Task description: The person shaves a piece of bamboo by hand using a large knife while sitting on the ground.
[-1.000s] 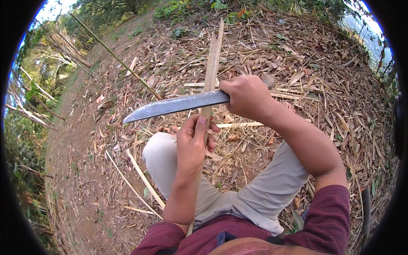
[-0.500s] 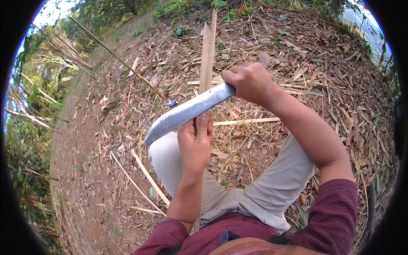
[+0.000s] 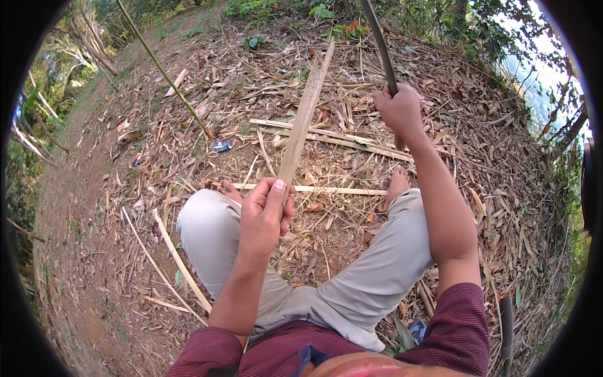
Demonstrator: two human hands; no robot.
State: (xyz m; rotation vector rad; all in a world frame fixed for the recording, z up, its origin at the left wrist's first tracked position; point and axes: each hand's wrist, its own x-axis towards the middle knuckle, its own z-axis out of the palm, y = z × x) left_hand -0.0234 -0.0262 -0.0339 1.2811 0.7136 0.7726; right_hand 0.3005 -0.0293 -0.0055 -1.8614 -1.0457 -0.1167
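Observation:
My left hand is closed around the near end of a long, flat bamboo strip, which points away from me and slopes to the right. Its far end looks split. Raised at the right, my right hand grips a machete by its handle. The blade stands up and away from me, seen almost edge-on and apart from the bamboo. My bent knees in pale trousers lie on either side below the hands, and both bare feet show partly.
Thin bamboo pieces lie across the leaf litter beyond my feet, and another strip lies between them. Loose strips rest left of my knee. A green stalk slants at the far left, near a blue wrapper.
The machete has swung up and right, away from the bamboo strip it lay across. My left hand still holds the strip, now tilted more to the right. The view has shifted.

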